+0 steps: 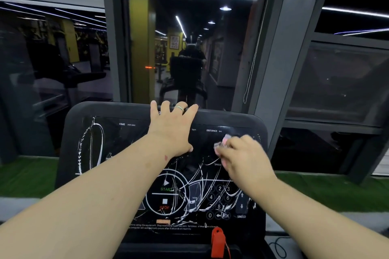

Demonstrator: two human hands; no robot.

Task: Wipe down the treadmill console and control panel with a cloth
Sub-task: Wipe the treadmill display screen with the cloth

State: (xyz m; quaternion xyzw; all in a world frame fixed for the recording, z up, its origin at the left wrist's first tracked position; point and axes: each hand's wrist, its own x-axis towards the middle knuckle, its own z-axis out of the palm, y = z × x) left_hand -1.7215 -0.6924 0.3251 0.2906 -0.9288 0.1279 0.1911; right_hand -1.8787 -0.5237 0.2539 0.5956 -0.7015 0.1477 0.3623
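Note:
The black treadmill console fills the lower middle of the head view, its glossy panel streaked with white smears. START and STOP buttons and a number keypad sit low on the panel. My left hand lies flat on the upper middle, fingers hooked over the console's top edge, a ring on one finger. My right hand is closed on a small pink-and-white cloth, pressed against the panel under the DISTANCE label. Most of the cloth is hidden in the hand and blurred.
A red safety key hangs at the console's bottom edge, a black cable beside it. Dark windows just beyond reflect the gym and a person. A cord hangs at the right window frame. Green turf lies below.

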